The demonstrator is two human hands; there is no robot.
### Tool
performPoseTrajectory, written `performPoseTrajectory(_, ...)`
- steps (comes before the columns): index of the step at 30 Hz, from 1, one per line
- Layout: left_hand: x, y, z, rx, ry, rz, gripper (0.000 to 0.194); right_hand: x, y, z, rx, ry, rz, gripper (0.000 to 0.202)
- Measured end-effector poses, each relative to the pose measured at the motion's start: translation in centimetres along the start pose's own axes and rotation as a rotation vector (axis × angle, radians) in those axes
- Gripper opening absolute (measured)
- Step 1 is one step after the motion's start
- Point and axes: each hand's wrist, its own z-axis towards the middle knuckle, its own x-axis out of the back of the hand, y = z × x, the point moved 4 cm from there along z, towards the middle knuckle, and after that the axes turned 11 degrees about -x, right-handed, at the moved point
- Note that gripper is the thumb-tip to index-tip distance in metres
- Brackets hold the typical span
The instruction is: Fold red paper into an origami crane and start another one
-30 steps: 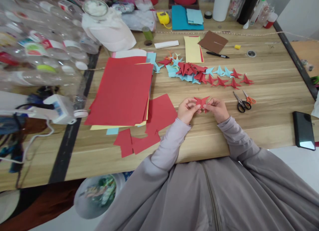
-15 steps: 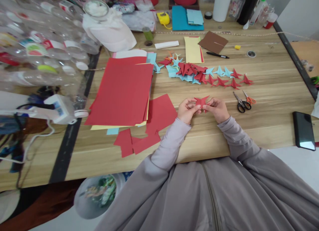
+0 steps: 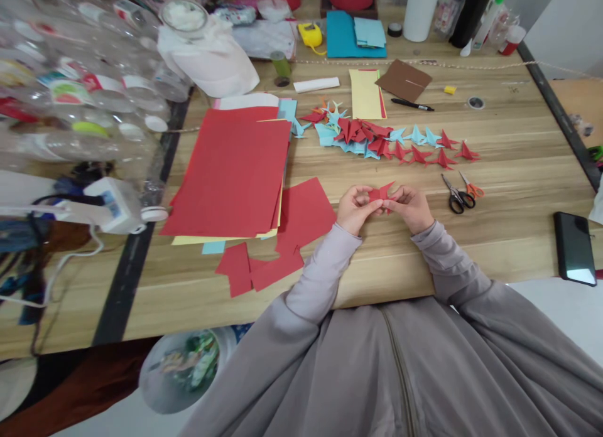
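Between my two hands is a small red folded paper piece [image 3: 380, 192], with pointed ends sticking out at its top right and bottom. My left hand [image 3: 355, 210] pinches its left side between thumb and fingers. On the other side, my right hand [image 3: 411, 207] grips it the same way, and the two thumb tips nearly meet at its middle. Just beyond the hands lie several red paper cranes [image 3: 419, 154] and light blue paper cranes [image 3: 415, 135], some in a row and some heaped together. Part of the folded piece is hidden by my fingers.
Left of my hands lie a stack of red sheets [image 3: 235, 173] and cut red paper pieces [image 3: 271, 270]. Black-handled scissors [image 3: 456, 198] and orange scissors [image 3: 472, 187] are on the right, with a phone [image 3: 575, 248] at the edge. Plastic bottles [image 3: 85, 85] crowd the far left.
The left end of the red folded piece looks flatter, its upper left point no longer standing out. Both hands stay in nearly the same place.
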Motion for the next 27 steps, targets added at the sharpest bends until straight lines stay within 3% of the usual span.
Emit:
performPoseTrajectory(9, 0.09, -0.36, -0.17, 0.12, -0.012, -0.083, 0.063, -0.31, 0.04, -0.18, -0.012, -0.052, 0.085, 0.039)
performPoseTrajectory(15, 0.06, -0.35, -0.09, 0.187, -0.071, -0.157, 0.059, -0.42, 0.25, -0.21, -0.096, -0.08, 0.241, 0.041)
performPoseTrajectory(27, -0.02, 0.37, -0.34, 0.2, -0.118, -0.207, 0.059, -0.49, 0.06, -0.31, -0.164, -0.129, 0.297, 0.04)
